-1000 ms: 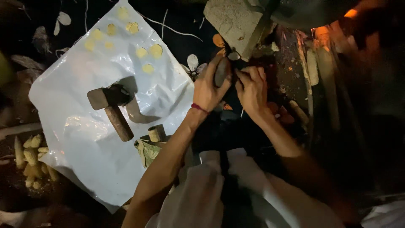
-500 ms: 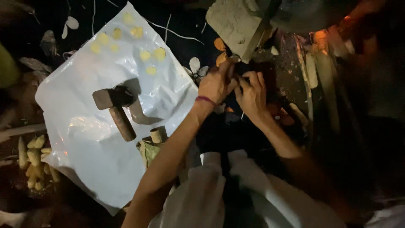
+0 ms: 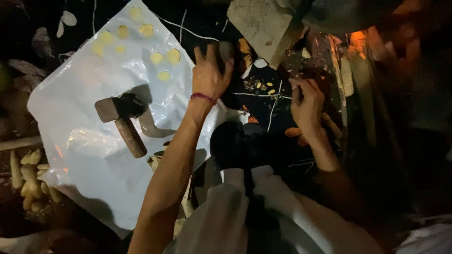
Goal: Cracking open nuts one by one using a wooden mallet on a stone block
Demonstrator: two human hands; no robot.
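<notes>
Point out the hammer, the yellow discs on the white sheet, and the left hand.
hammer (image 3: 117, 115): head view, where the wooden handle meets the head.
yellow discs (image 3: 173, 56): head view, middle of one disc.
left hand (image 3: 209, 70): head view, back of the hand.

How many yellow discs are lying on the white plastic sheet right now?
8 yellow discs, all near the top corner of the white plastic sheet: one at the tip, two just below it, two left of those, and three beside the left hand, which may hide more.
</notes>
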